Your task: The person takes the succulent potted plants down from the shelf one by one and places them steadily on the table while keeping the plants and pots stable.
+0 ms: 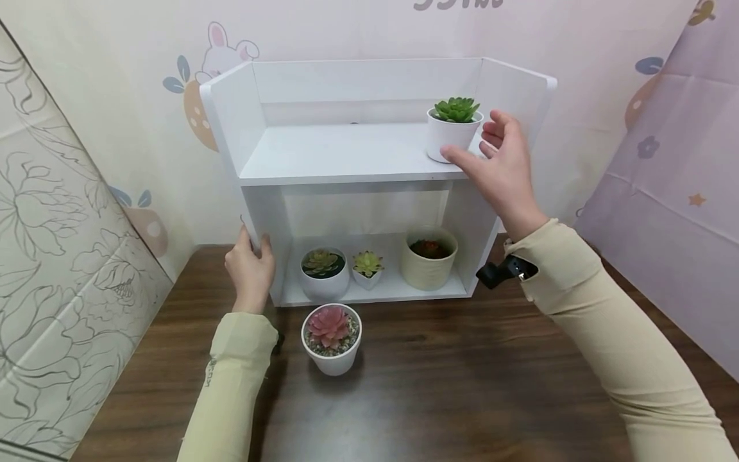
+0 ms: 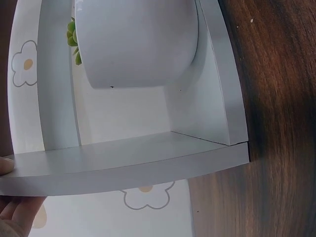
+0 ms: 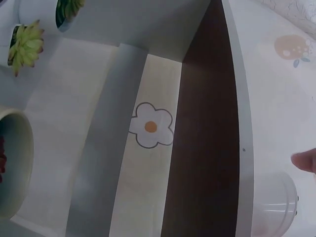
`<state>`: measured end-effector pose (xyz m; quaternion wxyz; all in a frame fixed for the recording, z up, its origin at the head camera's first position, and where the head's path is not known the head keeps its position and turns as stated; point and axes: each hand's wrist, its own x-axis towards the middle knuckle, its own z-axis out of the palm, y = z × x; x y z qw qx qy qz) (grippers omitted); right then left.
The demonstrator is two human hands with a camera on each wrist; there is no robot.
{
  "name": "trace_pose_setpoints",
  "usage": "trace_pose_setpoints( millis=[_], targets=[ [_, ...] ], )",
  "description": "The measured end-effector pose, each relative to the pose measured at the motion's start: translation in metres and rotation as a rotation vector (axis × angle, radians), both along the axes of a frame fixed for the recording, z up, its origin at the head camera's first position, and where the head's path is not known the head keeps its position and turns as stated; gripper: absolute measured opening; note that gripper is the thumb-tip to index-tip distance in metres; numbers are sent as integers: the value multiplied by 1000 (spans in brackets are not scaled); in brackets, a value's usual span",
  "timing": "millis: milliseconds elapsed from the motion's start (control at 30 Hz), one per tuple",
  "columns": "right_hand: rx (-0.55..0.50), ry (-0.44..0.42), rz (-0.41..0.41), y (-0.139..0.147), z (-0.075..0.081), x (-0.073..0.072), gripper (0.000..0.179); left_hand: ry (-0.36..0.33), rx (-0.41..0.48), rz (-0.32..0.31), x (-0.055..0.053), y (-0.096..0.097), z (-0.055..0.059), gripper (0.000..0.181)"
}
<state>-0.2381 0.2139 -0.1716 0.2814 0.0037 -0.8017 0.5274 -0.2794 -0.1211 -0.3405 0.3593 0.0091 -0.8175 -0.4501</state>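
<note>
A white two-tier shelf (image 1: 346, 151) stands on the brown table. On the right of its upper board sits a white pot with a green succulent (image 1: 453, 131). My right hand (image 1: 505, 170) is spread beside that pot, thumb in front and fingers to its right. In the right wrist view the thumb (image 3: 305, 160) shows apart from the white pot (image 3: 274, 205). My left hand (image 1: 251, 266) grips the shelf's left side panel. The left wrist view has the thumb (image 2: 6, 166) on the panel's inner face and the fingers outside.
On the lower board stand a round white pot (image 1: 325, 285), a small pot with a yellow-green succulent (image 1: 367, 276) and a cream pot (image 1: 428, 273). A white pot with a pink succulent (image 1: 331, 350) stands on the table (image 1: 462, 372) in front.
</note>
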Motion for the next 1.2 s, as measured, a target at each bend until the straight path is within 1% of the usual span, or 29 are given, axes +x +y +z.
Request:
trace_pose_setpoints(
  millis=[100, 200, 367, 567, 700, 900, 1033, 1200],
  targets=[
    [11, -79, 10, -1, 5, -5, 94, 0, 3, -2, 0, -1, 0, 27],
    [24, -139, 13, -1, 8, -9, 98, 3, 0, 7, 1, -1, 0, 26],
    [49, -193, 9, 0, 11, -13, 99, 6, -4, 15, 4, -1, 1, 26],
    [105, -185, -24, 2, 13, -15, 93, -4, -2, 12, 6, 0, 4, 26],
    [138, -193, -32, 1, 16, -17, 89, -10, 6, 17, 9, 1, 5, 26],
    [185, -175, -60, 0, 17, -19, 80, -16, 3, 4, 8, 3, 5, 28],
    [187, -177, -76, 1, 17, -19, 75, -14, -3, 0, 9, 4, 5, 27],
    [142, -168, -75, 3, 19, -16, 74, -3, -3, -2, 11, 5, 9, 28]
  ],
)
